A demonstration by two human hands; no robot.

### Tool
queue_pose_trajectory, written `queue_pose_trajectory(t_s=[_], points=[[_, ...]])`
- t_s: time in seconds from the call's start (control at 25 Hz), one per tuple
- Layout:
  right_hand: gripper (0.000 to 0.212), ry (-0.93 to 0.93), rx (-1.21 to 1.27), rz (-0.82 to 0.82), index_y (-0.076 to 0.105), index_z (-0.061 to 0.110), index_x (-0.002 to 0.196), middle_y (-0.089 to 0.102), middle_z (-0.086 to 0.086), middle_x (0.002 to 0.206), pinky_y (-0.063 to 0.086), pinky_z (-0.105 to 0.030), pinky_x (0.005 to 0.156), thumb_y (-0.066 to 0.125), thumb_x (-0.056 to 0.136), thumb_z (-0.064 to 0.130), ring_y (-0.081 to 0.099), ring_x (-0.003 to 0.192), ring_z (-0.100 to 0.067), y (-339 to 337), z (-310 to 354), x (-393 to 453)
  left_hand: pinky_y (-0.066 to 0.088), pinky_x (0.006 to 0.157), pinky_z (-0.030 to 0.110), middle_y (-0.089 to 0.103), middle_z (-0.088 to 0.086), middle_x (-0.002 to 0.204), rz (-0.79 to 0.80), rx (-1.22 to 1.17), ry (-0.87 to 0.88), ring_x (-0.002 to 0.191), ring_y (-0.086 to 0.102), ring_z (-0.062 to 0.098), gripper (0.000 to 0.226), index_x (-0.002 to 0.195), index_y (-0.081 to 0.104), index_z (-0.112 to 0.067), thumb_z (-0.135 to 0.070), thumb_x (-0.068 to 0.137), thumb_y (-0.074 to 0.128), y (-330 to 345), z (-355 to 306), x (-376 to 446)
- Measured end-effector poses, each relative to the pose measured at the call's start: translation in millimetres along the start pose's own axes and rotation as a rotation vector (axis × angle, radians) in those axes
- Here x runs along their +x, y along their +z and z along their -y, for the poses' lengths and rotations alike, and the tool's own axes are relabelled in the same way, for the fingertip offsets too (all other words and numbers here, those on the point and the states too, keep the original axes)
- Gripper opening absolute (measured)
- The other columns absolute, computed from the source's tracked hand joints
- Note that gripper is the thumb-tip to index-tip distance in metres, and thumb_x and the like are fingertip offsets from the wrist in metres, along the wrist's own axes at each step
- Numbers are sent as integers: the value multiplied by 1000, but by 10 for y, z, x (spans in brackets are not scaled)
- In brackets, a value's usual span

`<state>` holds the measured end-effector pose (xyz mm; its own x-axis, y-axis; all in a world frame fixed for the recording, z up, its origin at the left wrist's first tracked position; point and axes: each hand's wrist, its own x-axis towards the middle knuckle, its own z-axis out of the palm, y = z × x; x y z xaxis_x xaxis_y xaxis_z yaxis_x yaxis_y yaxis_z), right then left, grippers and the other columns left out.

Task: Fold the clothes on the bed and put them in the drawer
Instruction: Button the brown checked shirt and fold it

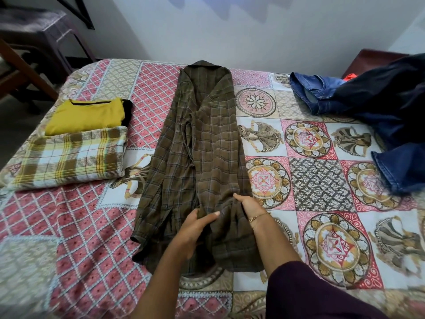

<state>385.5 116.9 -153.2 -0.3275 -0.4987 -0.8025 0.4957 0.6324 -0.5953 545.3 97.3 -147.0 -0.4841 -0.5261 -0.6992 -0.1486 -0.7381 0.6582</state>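
- The brown plaid shirt (202, 157) lies lengthwise down the middle of the bed (322, 180), collar at the far end and hem nearest the person; both sides look already folded inward, which leaves a narrow strip, probably ready to be doubled end over end.
- The left hand (195, 229) is closed on a bunch of cloth near the hem of the shirt, thumb on top; the right hand (248, 207), just beside it, presses into the same cloth with fingers curled under the fold, so it seems to be gripping too; held together low down, they are likely about to lift the hem toward the collar.
- Left of the shirt, well apart from it, sits a finished pile: a yellow top (87, 116) and a checked cloth (73, 157), both folded flat, seemingly parked there until they go to the drawer.
- Right of the shirt, near the bed's far corner, blue jeans (322, 93) and a dark garment (386, 97) lie loose and unfolded, apparently waiting their turn.
- No drawer is in view.
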Motion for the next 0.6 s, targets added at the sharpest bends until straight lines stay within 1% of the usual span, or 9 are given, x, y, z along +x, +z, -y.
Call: queue_pose_trajectory(t_s=[0.08, 0.16, 0.24, 0.32, 0.36, 0.4, 0.44, 0.52, 0.6], points=[[42, -26, -130, -61, 55, -8, 120, 61, -16, 117, 43, -38, 98, 44, 99, 26, 56, 111, -33, 36, 32, -19, 54, 77, 35, 72, 9, 101, 69, -35, -45, 94, 67, 24, 24, 106, 62, -14, -26, 86, 64, -21, -28, -32], [44, 4, -158, -44, 47, -11, 128, 51, -22, 131, 38, -34, 101, 39, 101, 23, 47, 123, -34, 14, 42, -53, 53, 82, 36, 72, 9, 101, 167, 10, -154, 96, 67, 24, 31, 105, 66, -12, -33, 82, 66, -63, -37, -93], [40, 1, -242, -102, 49, -18, 121, 62, -26, 110, 44, -31, 96, 36, 101, 13, 58, 110, -27, -53, 43, -26, 52, 83, 35, 72, 10, 99, 239, 89, -245, 92, 68, 24, 36, 100, 70, -9, -31, 72, 76, -113, -27, -151], [34, 52, -198, -105, 56, -16, 83, 62, -17, 60, 55, -23, 55, 33, 99, 3, 65, 61, -21, -8, 68, -55, 54, 78, 34, 73, 12, 94, 284, 94, -268, 83, 69, 23, 25, 87, 75, -8, -25, 70, 76, -145, -71, -184], [37, 99, -102, -58, 51, -8, 70, 57, -14, 49, 47, -22, 36, 31, 99, 2, 60, 48, -24, 28, 94, -68, 55, 76, 34, 73, 13, 92, 291, 36, -256, 79, 70, 23, 21, 83, 77, -7, -24, 72, 73, -144, -125, -182], [40, 108, -9, -53, 47, -2, 65, 54, -14, 46, 44, -23, 33, 29, 100, 3, 57, 48, -28, 21, 118, -67, 56, 73, 33, 72, 14, 92, 287, -67, -232, 77, 70, 24, 23, 83, 77, -6, -24, 74, 66, -127, -208, -166], [39, 103, 123, -71, 47, 0, 66, 55, -15, 47, 49, -27, 44, 31, 101, 5, 58, 56, -28, 21, 132, -77, 57, 68, 32, 71, 15, 95, 279, -195, -191, 77, 69, 25, 28, 88, 75, -5, -26, 75, 61, -103, -301, -115], [30, 106, 374, -84, 53, -2, 77, 60, -19, 69, 52, -31, 57, 36, 99, 9, 57, 80, -29, 27, 164, -94, 57, 53, 25, 64, 17, 104, 244, -433, -80, 82, 66, 26, 40, 103, 66, -4, -35, 80, 55, -9, -520, 45], [18, 82, 282, -202, 56, 4, 104, 59, -17, 97, 53, -33, 46, 41, 95, 6, 56, 84, -28, 93, 75, 87, 57, 52, 23, 61, 21, 115, 220, -535, 15, 89, 67, 31, 60, 112, 56, -3, -56, 88, 42, 109, -722, 221]])
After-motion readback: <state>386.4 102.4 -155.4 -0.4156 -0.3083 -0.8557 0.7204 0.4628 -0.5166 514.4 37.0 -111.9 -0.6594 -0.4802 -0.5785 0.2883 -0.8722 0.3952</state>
